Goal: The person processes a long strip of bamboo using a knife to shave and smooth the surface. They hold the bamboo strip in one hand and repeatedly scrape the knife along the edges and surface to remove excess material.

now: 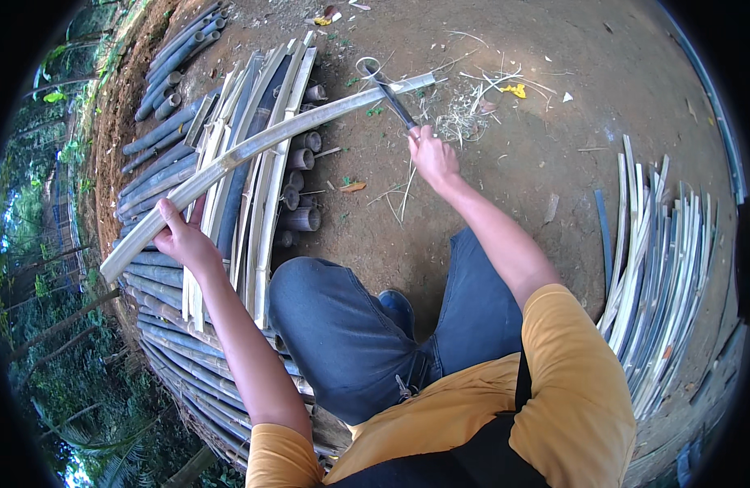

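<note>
A long split bamboo strip [285, 130] runs slantwise in front of me, from the lower left up to the upper right. My left hand [186, 236] is closed around it near its lower left end. In my right hand [433, 156] is a dark-bladed knife [395, 104], gripped by its handle, which the fingers mostly hide. The blade lies across the strip close to its far right end. A thin pale shaving [367, 67] curls up in a loop by the blade's tip.
Under the strip, at my left, split bamboo slats [265, 191] lie on a stack of whole bamboo poles [159, 281]. Curly shavings [464, 118] litter the dirt ground [537, 106] ahead. A bundle of narrow strips [655, 285] lies at my right. More dark poles [180, 50] rest at the far left.
</note>
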Demonstrator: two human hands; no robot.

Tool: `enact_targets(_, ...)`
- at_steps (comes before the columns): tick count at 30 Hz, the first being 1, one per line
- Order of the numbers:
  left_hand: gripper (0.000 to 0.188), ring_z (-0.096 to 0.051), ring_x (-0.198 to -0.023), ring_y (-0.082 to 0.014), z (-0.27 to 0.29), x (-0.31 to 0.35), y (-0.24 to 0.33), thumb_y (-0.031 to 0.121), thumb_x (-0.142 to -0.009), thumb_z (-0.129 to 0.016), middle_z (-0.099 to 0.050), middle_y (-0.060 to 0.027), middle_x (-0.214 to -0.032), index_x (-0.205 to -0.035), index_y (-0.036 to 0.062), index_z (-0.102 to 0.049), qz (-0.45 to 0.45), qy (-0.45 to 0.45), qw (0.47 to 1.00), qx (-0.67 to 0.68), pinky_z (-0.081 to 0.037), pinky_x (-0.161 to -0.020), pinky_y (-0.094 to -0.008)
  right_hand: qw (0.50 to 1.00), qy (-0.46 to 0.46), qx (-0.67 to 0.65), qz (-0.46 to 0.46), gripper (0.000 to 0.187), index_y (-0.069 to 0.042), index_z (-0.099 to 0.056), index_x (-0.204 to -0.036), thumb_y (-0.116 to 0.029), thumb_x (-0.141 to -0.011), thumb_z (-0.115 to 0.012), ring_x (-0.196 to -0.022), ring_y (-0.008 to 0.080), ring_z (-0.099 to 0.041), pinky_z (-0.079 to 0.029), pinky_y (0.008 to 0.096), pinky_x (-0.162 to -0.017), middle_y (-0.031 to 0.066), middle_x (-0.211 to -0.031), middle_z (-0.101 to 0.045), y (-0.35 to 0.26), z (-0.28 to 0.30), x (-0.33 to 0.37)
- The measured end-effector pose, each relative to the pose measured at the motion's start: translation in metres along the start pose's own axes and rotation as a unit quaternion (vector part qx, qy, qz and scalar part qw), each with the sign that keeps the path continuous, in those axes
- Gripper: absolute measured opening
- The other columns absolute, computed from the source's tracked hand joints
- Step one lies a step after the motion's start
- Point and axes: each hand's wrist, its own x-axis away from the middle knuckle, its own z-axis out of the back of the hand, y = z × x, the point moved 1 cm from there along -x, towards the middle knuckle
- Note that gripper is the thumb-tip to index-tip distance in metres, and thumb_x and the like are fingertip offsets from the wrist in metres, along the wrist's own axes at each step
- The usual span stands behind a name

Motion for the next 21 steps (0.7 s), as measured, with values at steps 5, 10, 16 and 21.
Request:
enact_targets(5, 0.038, -0.064, -0.105, -0.0234, 0.007, 0.0, 0.001, 0.023, -0.1, -0.059, -0.057, -0.0186, -0.119, -0.12, -0.0054, -0.044, 0.0, 0.009, 1.0, -0.012, -0.066, -0.08, -0.0419, 0.991, -0.032, 0.033, 0.125, 0.028, -0.004, -0.049, -0.097, -0.031, -0.102, -0.05, -0.052, 0.0274, -0.068, -0.052, 0.0371, -0.037, 0.0141, -0.062, -0.066, -0.002, 0.011, 0.004)
enact_targets(10, 0.033, -0.064, -0.103, -0.0239, -0.002, 0.002, 0.0, 0.022, -0.1, -0.06, -0.057, -0.0179, -0.119, -0.116, -0.003, -0.046, -0.007, 0.02, 1.0, -0.004, -0.066, -0.078, -0.0419, 0.997, -0.048, -0.014, -0.05, 0.032, -0.003, -0.048, -0.1, -0.036, -0.101, -0.051, -0.068, 0.0381, -0.072, -0.059, 0.051, -0.059, 0.0214, -0.071, -0.069, -0.009, 0.007, -0.003)
enact_targets(16, 0.015, -0.067, -0.095, -0.0287, -0.013, -0.005, 0.007, 0.02, -0.101, -0.049, -0.064, -0.0203, -0.108, -0.1, 0.0055, -0.047, -0.048, -0.03, 0.994, 0.093, -0.06, -0.083, -0.043, 0.997, -0.063, -0.018, -0.049, 0.036, -0.003, -0.051, -0.106, -0.037, -0.097, -0.054, -0.079, 0.0413, -0.071, -0.058, 0.052, -0.07, 0.0241, -0.079, -0.07, -0.001, 0.035, -0.006)
enact_targets(21, 0.01, -0.067, -0.088, -0.0355, -0.067, 0.004, 0.052, 0.016, -0.101, -0.041, -0.059, -0.0143, -0.078, -0.095, 0.0077, -0.041, -0.068, -0.089, 0.968, 0.226, -0.053, -0.093, -0.0577, 0.992, -0.096, -0.029, -0.078, 0.038, -0.002, -0.054, -0.114, -0.035, -0.095, -0.056, -0.097, 0.0384, -0.069, -0.053, 0.0506, -0.086, 0.0229, -0.098, -0.07, -0.002, 0.068, -0.015)
